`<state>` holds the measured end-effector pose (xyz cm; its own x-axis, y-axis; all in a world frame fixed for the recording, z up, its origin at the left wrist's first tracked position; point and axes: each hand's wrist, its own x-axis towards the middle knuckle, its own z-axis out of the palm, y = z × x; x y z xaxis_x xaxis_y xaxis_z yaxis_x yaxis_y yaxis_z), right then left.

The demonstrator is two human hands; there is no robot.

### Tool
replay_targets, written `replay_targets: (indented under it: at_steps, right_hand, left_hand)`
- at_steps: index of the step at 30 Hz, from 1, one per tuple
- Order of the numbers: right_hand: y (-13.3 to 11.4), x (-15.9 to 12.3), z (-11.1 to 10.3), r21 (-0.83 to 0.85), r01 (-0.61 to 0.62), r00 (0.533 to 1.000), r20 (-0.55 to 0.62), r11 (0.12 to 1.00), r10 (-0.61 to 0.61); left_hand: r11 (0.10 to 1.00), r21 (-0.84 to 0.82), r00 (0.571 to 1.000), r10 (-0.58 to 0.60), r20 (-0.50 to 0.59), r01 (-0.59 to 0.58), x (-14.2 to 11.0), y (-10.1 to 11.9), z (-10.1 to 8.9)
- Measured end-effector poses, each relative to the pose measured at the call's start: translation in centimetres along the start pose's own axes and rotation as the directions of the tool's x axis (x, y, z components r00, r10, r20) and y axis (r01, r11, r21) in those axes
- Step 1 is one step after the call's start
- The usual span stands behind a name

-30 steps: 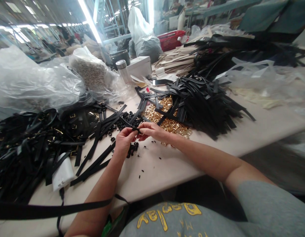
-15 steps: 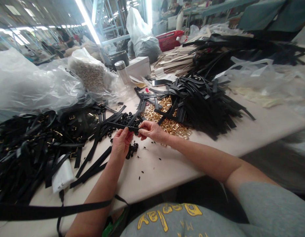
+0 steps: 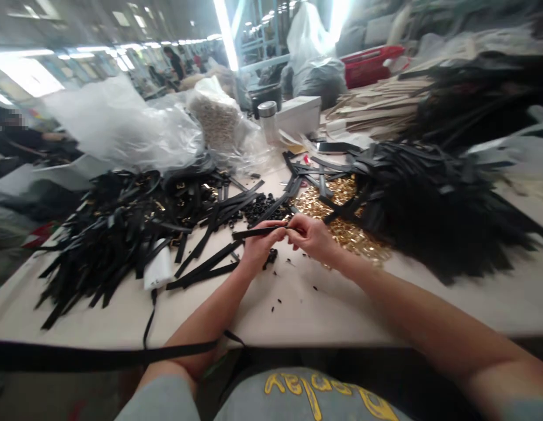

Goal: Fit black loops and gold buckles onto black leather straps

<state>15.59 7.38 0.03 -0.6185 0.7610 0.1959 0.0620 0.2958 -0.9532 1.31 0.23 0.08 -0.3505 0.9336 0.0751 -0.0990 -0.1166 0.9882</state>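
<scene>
Both hands meet over the middle of the pale table (image 3: 298, 310). My left hand (image 3: 260, 248) pinches a short black strap (image 3: 254, 232) that sticks out to the left. My right hand (image 3: 313, 234) is closed on the strap's right end, fingers pressed together against the left hand. Just behind the hands lie a heap of small black loops (image 3: 263, 207) and a spread of gold metal buckles (image 3: 342, 216). A few tiny black bits (image 3: 280, 301) are scattered on the table in front of the hands.
A big pile of black straps with gold buckles (image 3: 122, 234) fills the left. Another black strap heap (image 3: 433, 199) lies right. Clear plastic bags (image 3: 122, 128), a white box (image 3: 300, 114) and a metal-lidded jar (image 3: 268, 120) stand behind. A long black strap (image 3: 100, 355) crosses the near edge.
The camera has swung to the left, so the table and piles now sit further right. The hands stay together on the strap, which now points left and lies flatter.
</scene>
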Motion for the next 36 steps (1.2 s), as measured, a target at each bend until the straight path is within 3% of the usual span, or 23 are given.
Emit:
replay_targets:
  at_steps: [7,15,23,31,36]
  right_hand:
    - [-0.2,0.7,-0.8,-0.088,-0.045,0.999,-0.015,0.995,0.044]
    - [0.1,0.5,-0.5,-0.117,-0.065,0.997,-0.045,0.991,0.061]
    - [0.0,0.1,0.4,-0.171,0.084,0.991,-0.091,0.982,-0.101]
    - [0.0,0.2,0.3,-0.021,0.012,0.998,-0.06,1.0,-0.013]
    - [0.0,-0.2,0.8,-0.057,0.089,0.993,-0.073,0.994,-0.093]
  left_hand:
    - [0.991,-0.117,0.997,-0.069,-0.029,0.065,0.7,1.6,-0.8]
    - [0.942,-0.297,0.987,-0.162,0.007,0.157,0.5,0.5,-0.2]
    - [0.905,-0.384,0.972,-0.227,-0.068,0.184,0.5,-0.1,0.2]
    - [0.877,-0.417,0.953,-0.294,-0.069,0.24,0.5,-0.2,0.7]
    - [0.869,-0.401,0.938,-0.341,-0.062,0.289,0.6,-0.3,0.9]
